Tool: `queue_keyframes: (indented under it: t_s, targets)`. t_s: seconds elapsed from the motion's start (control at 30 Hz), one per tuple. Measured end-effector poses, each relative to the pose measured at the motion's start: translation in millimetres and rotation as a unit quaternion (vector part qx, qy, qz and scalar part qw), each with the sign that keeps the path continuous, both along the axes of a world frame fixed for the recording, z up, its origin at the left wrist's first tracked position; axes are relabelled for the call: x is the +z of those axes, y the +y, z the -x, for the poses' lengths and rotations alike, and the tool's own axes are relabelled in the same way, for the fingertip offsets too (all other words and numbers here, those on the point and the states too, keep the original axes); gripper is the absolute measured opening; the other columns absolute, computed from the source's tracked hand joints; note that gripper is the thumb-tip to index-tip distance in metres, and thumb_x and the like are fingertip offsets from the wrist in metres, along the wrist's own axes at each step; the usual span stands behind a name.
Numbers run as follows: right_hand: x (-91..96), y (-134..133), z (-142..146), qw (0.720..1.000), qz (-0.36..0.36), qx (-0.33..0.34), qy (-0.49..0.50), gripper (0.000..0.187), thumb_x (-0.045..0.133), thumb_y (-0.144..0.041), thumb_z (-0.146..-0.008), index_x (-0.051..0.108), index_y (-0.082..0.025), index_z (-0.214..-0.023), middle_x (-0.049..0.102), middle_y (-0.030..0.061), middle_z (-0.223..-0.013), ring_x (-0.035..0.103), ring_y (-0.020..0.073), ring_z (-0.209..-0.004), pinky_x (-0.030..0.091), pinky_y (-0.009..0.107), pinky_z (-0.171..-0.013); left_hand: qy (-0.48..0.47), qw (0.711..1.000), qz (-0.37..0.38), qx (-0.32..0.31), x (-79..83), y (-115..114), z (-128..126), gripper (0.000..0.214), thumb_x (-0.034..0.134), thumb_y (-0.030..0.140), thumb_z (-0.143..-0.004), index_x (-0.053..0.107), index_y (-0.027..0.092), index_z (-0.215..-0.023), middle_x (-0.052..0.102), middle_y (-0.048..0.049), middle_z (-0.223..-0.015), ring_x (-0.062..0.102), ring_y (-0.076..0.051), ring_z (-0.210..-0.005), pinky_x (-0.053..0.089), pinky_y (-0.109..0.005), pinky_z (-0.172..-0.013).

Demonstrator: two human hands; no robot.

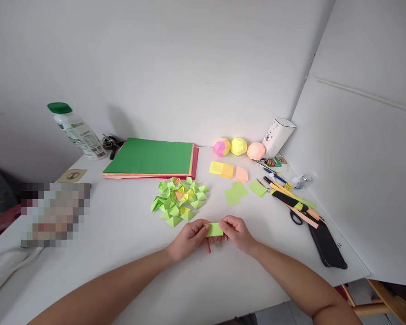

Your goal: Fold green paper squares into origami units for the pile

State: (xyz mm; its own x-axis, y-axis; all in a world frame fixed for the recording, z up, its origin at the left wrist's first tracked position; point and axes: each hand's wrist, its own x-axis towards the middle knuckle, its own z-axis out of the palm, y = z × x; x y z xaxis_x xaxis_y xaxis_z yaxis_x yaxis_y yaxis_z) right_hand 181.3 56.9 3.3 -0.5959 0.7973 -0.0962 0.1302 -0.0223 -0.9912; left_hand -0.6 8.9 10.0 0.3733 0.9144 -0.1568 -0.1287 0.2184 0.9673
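Between both hands is a small light-green sticky note [214, 229], folded into a narrow rectangle. My left hand [193, 235] pinches its left end with thumb and fingers. At the right end, my right hand [236, 232] grips it between thumb and fingertips. Just beyond my left hand lies a heap of folded paper pieces [176, 198], mostly green with a few orange and yellow. Flat green sticky notes [236, 193] rest beyond my right hand. Behind them sit a yellow pad [216, 168], an orange pad [227, 170] and a pink pad [241, 174].
Stacked coloured sheets [152, 157] lie at the back left, near a tilted-looking bottle [77, 133]. Faceted paper balls [238, 146] stand along the wall beside a white container [278, 137]. Pens, strips, scissors [296, 217] and a black case [327, 243] line the right edge.
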Motion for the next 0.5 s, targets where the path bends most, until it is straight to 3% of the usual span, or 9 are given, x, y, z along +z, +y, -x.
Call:
queue_keyframes:
  t_s: [0.5]
  targets:
    - [-1.1,-0.9,-0.4,1.000,-0.018,-0.015,-0.003,0.032,0.048,-0.043,-0.086,0.054,-0.016,-0.070,0.058,0.0001,-0.057,0.059,0.0136,-0.054,0.039,0.023,-0.048,0.009,0.999,-0.024,-0.025,1.1,0.0,1.3,0.032,0.051,0.046,-0.082,0.055,0.015,-0.086,0.064,-0.0041,-0.077,0.062,-0.014,-0.059,0.050,-0.028,-0.060]
